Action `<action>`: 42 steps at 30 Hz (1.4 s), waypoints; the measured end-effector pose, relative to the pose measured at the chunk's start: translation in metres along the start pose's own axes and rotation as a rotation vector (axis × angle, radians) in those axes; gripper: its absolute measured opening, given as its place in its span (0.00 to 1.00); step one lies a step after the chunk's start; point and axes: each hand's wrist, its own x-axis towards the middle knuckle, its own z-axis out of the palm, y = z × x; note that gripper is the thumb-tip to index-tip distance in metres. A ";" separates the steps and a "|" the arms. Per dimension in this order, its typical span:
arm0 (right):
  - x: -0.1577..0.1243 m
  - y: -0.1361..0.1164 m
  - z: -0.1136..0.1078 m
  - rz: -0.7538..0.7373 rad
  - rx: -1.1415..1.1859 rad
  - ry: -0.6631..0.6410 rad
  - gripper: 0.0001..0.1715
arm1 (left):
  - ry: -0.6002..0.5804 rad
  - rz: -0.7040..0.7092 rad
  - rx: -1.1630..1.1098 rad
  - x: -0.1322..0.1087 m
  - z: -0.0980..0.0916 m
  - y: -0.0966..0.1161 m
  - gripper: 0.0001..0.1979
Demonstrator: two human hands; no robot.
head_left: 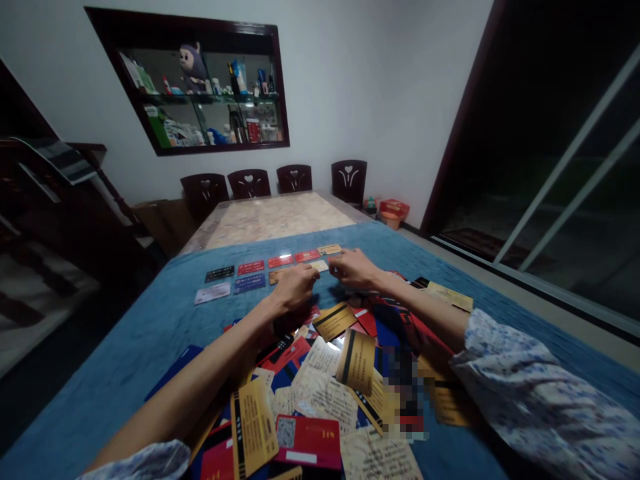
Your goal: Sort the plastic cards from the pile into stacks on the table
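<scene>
Two rows of bank-style cards lie on the blue cloth [165, 293]. The far row has a black card [220, 273], several red cards [251, 267] and a gold card [329, 250]. Nearer are a white card [213, 293], a blue card [250, 283] and an orange card [279, 275], partly covered by my left hand [296, 288]. Its fingers are curled closed. A pale card [320, 265] shows between my fingertips. At its right edge my right hand [356, 268] is closed, fingers bent down. Whether either hand grips this card, I cannot tell.
A loose heap of cards spreads under my forearms, with a gold card [356, 360] and a red card with a square code [309, 443] on top. Bare marble tabletop [285, 217] extends beyond the cloth. Dark chairs [349, 180] stand behind; a glass-shelved cabinet [220, 27] is in the wall.
</scene>
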 end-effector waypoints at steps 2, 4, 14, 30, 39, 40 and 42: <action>-0.011 0.009 0.002 0.029 0.001 -0.003 0.14 | -0.009 0.020 -0.014 0.004 0.003 0.007 0.13; -0.022 0.018 0.005 0.052 -0.003 -0.007 0.13 | -0.017 0.033 -0.022 0.008 0.006 0.013 0.13; -0.064 0.068 0.022 0.165 0.003 0.100 0.13 | -0.062 0.088 -0.018 0.032 0.020 0.049 0.14; -0.102 0.117 0.030 0.336 0.050 0.119 0.16 | -0.142 0.159 -0.061 0.074 0.037 0.085 0.13; -0.119 0.142 0.022 0.391 0.146 0.078 0.19 | -0.186 0.188 -0.053 0.093 0.036 0.110 0.15; -0.122 0.145 0.020 0.381 0.170 0.072 0.19 | -0.187 0.195 -0.060 0.095 0.037 0.113 0.14; -0.127 0.150 0.016 0.360 0.214 0.058 0.20 | -0.193 0.217 -0.066 0.099 0.038 0.119 0.13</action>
